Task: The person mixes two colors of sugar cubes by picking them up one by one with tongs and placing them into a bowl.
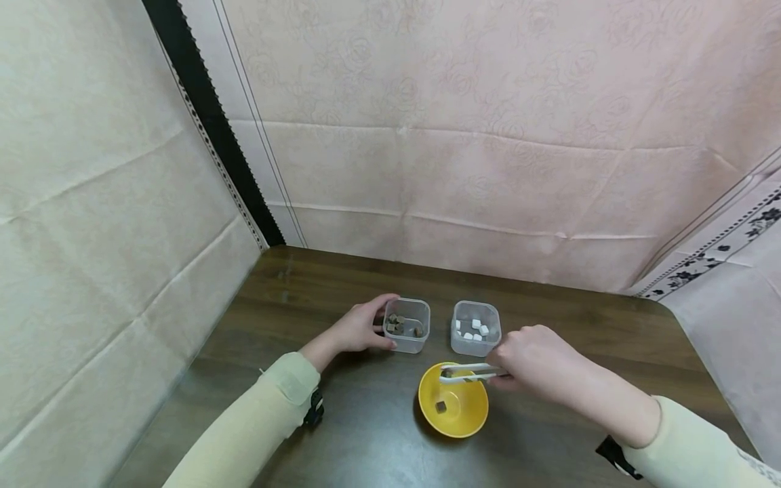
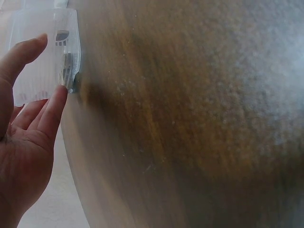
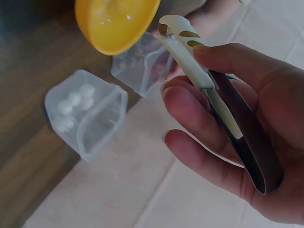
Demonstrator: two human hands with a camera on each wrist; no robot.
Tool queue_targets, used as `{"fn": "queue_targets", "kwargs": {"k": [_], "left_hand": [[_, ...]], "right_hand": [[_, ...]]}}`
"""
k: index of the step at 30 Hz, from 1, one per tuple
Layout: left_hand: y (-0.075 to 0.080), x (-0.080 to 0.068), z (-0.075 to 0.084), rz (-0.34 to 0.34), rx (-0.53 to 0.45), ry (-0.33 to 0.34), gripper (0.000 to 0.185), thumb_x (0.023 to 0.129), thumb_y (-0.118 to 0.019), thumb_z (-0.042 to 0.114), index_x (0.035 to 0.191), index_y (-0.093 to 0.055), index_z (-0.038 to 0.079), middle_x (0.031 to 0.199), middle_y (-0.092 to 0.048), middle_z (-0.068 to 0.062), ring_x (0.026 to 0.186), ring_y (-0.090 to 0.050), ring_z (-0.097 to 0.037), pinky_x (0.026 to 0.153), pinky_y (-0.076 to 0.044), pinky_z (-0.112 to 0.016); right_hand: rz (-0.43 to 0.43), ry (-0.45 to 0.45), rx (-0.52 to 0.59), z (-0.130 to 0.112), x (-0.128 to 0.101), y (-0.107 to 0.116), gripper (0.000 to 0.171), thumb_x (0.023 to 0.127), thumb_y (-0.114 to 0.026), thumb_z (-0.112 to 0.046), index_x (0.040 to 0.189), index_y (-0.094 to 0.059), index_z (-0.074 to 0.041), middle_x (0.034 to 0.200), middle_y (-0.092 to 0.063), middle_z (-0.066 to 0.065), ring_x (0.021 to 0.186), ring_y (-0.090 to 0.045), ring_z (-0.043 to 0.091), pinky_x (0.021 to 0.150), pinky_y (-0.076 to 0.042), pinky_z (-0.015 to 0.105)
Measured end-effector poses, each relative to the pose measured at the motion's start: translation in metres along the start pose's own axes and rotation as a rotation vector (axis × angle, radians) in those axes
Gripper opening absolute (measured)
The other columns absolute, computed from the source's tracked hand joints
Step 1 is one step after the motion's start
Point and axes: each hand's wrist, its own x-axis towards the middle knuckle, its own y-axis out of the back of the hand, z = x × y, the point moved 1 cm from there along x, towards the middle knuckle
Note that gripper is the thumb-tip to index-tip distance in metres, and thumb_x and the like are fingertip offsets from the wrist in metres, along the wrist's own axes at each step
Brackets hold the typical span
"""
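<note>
My left hand (image 1: pixel 360 327) holds a clear plastic container (image 1: pixel 409 345) from its left side, thumb on the near side and fingers on the far side. Several small brown cubes (image 1: pixel 396 324) lie in it. In my right hand (image 1: pixel 535 356) is a pair of white and dark tongs (image 1: pixel 472 367), pinched between thumb and fingers. The tong tips are over a yellow bowl (image 1: pixel 454 427), with a small brown cube (image 3: pixel 164 28) between them. Another brown cube (image 1: pixel 441 407) rests in the bowl.
A second clear container (image 1: pixel 468 348) with several white cubes (image 1: pixel 484 330) stands behind the bowl, right of the first container. The wooden table (image 1: pixel 360 420) meets cloth-covered walls (image 1: pixel 427 183) at the back and sides.
</note>
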Motion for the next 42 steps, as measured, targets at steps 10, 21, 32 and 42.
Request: {"fn": "queue_targets", "kwargs": {"k": [10,21,32,42], "left_hand": [[0.0,0.0,0.003,-0.01,-0.026,-0.019,0.092,0.085,-0.089,0.0,0.162,-0.039,0.014,0.161,-0.047,-0.017,0.142,-0.054,-0.036,0.102,-0.06,-0.04],[0.001,-0.001,0.005,-0.008,-0.025,-0.023,0.091,0.086,-0.089,0.002,0.162,-0.04,0.014,0.161,-0.047,-0.017,0.144,-0.052,-0.037,0.104,-0.059,-0.042],[0.0,0.0,0.0,-0.006,-0.004,-0.004,0.092,0.085,-0.09,0.004,0.162,-0.04,0.017,0.161,-0.048,-0.014,0.143,-0.054,-0.035,0.102,-0.059,-0.04],[-0.001,0.0,0.002,-0.009,0.003,-0.004,0.092,0.085,-0.09,0.004,0.162,-0.04,0.017,0.161,-0.048,-0.015,0.143,-0.054,-0.036,0.102,-0.06,-0.041]], "right_hand": [[-0.011,-0.008,-0.04,-0.006,0.003,-0.025,0.038,0.077,-0.092,-0.035,0.063,-0.059,-0.026,0.056,-0.044,-0.015,0.05,-0.041,0.008,0.044,-0.037,0.03],[-0.061,0.001,-0.1,-0.012,0.01,-0.037,0.042,0.082,-0.089,-0.038,0.06,-0.056,-0.024,0.055,-0.046,-0.012,0.05,-0.037,0.008,0.043,-0.034,0.027],[-0.115,-0.052,-0.087,-0.013,0.01,-0.038,0.037,0.082,-0.09,-0.04,0.063,-0.063,-0.022,0.055,-0.046,-0.011,0.051,-0.036,0.008,0.044,-0.034,0.026],[-0.035,-0.083,0.017,-0.005,0.004,-0.014,0.036,0.08,-0.089,-0.037,0.066,-0.059,-0.025,0.057,-0.038,-0.014,0.052,-0.035,0.007,0.046,-0.032,0.028]]}}
